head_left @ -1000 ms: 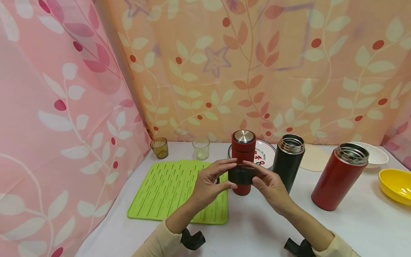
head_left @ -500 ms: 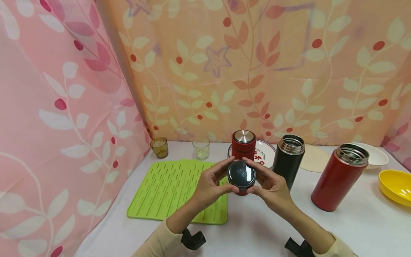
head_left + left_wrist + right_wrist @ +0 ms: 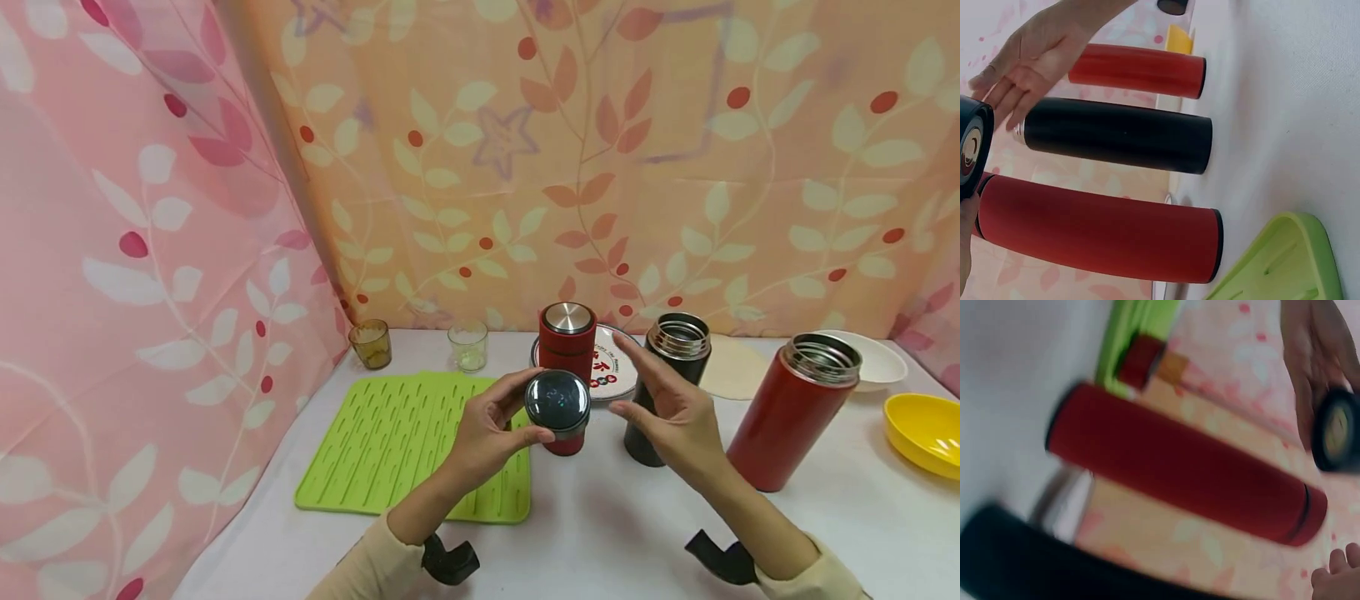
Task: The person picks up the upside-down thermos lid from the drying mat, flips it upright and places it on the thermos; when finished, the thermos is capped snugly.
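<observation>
My left hand (image 3: 480,433) pinches a black flask lid (image 3: 558,400) between thumb and fingers, its glossy top tilted up towards me with faint lit marks. In the left wrist view the lid's underside shows a round metal disc. My right hand (image 3: 678,421) is off the lid, thumb and fingers spread, and overlaps the black flask (image 3: 643,442), which has a bare steel mouth. Behind the lid stands a slim red flask (image 3: 567,354) with a steel-topped cap on. To the right is a wider red flask (image 3: 776,433), also uncapped.
A green ridged mat (image 3: 390,450) lies at left; a small dark red piece (image 3: 1141,360) sits on it in the right wrist view. Amber (image 3: 371,343) and clear (image 3: 469,346) glasses stand behind. A patterned plate (image 3: 615,362), white bowl (image 3: 877,362) and yellow bowl (image 3: 922,433) line the back and right.
The lid was seen side-on, then tipped so its top faces me. Both hands held it; my right hand has let go and moved right, while my left keeps hold.
</observation>
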Demonstrator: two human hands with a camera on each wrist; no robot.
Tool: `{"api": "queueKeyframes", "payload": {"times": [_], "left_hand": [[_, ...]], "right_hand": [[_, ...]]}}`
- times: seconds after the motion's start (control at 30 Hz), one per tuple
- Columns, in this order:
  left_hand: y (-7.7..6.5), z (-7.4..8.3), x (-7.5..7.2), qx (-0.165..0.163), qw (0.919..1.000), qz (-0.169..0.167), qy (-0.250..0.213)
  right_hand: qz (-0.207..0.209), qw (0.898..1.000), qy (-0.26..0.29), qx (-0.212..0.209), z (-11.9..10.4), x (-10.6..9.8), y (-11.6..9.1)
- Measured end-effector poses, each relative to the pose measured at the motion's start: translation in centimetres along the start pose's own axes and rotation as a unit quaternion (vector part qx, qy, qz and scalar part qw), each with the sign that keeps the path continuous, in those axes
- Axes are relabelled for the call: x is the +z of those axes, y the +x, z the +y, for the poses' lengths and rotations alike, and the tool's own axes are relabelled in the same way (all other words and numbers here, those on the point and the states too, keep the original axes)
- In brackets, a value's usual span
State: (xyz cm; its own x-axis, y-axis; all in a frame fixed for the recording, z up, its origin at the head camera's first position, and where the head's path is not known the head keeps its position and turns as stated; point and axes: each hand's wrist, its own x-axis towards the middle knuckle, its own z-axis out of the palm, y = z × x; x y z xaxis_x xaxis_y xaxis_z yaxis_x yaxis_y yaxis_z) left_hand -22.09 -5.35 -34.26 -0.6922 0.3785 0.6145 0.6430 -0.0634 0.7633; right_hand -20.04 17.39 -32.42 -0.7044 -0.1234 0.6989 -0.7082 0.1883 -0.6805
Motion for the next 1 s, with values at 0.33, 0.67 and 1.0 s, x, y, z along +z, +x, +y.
{"api": "queueKeyframes", "payload": {"times": [0.33,0.67,1.0], "left_hand": [[-0.1,-0.1,0.1,0.017,0.9998,0.012,0.005],[1.5,1.0,1.9,-0.012,0.9973,0.071,-0.016],[4.7,2.7,6.3,-0.001,0.9976,0.041,-0.056]], "right_hand": [[0.14,0.988,0.029,-0.056,-0.3,-3.7,1.0],[0.128,0.985,-0.076,0.091,2.6,-5.3,-0.5],[0.054,0.972,-0.121,0.192,6.2,-5.3,-2.5]]}}
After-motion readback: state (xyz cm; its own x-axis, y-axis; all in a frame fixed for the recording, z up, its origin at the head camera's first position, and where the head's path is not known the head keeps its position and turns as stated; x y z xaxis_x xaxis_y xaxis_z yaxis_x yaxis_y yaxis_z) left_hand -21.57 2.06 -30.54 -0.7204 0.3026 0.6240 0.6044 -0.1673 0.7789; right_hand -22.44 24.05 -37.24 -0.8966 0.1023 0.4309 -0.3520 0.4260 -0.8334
